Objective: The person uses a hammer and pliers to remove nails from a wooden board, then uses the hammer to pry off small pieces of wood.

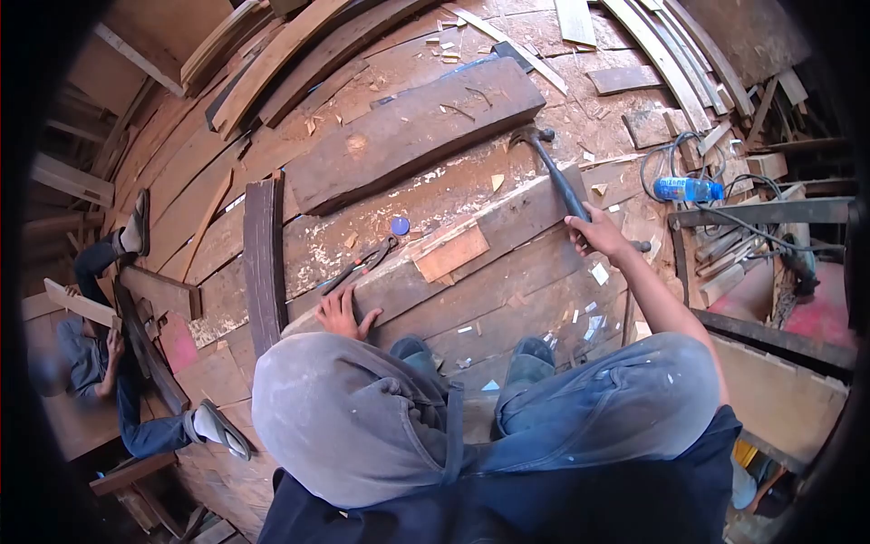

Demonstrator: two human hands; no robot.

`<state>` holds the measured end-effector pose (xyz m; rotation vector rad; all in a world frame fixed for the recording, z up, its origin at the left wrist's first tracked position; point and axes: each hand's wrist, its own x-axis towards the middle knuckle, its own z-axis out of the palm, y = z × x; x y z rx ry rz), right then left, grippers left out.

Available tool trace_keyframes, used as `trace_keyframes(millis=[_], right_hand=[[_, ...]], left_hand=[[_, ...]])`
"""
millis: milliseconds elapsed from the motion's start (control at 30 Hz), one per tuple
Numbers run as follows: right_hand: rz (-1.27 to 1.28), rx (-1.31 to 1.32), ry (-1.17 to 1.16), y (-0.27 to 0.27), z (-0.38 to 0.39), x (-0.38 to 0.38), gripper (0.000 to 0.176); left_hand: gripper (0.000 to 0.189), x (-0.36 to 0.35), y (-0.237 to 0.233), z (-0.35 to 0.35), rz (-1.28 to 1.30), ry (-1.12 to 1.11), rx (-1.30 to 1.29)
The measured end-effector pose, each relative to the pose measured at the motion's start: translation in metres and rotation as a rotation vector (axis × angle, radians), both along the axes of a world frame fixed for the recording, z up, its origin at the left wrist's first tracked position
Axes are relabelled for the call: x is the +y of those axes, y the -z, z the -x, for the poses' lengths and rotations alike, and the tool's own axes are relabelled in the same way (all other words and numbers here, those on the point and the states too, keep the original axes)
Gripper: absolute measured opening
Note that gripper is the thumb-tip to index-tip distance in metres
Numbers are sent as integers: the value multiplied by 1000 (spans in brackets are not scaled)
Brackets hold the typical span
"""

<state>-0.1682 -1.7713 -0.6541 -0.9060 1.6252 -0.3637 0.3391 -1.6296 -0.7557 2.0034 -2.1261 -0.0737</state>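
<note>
The right hand (598, 231) gripped a hammer (555, 172), fingers wrapped round its handle; the left hand (343, 313) lay fingers spread on a plank (471, 245) near pliers (362, 265).

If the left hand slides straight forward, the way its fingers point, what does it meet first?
Most likely the pliers, which lie just ahead of the left hand on the wood, though depth is hard to judge from this view.
</note>
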Motion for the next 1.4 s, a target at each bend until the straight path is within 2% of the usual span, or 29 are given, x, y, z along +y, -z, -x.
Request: trace_keyframes(millis=[133,267,467,533,700,800,933,1000,1033,1133,1267,1400], right_hand=[[-53,20,-66,5,-10,0,34],[-81,12,-60,13,-20,6,35],[-30,-101,75,43,-19,1,27],[-11,-118,112,43,-20,-6,23],[80,-101,184,25,-15,-22,18],[-37,-403,411,-6,-6,-20,19],[-5,-679,590,-31,6,2,21],[46,-651,614,-40,15,9,14],[77,-659,606,-42,23,13,14],[178,-668,610,-51,33,21,14],[245,-714,654,-49,48,36,17],[278,-686,708,-52,45,48,16]], left_hand=[[83,32,-9,19,-204,-116,-15],[92,48,2,27,-231,-158,-45],[110,29,-24,25,-258,83,51],[110,32,-12,31,-324,31,-18],[112,21,-12,27,-354,41,18],[112,11,-19,21,-334,72,55],[108,-25,-42,1,-254,202,76],[107,-50,-50,-11,-259,267,87],[107,-64,-56,-14,-405,236,82],[108,-94,-48,-29,-561,317,324],[109,-101,-42,-36,-631,278,340],[114,-59,-44,-4,-336,201,42]])
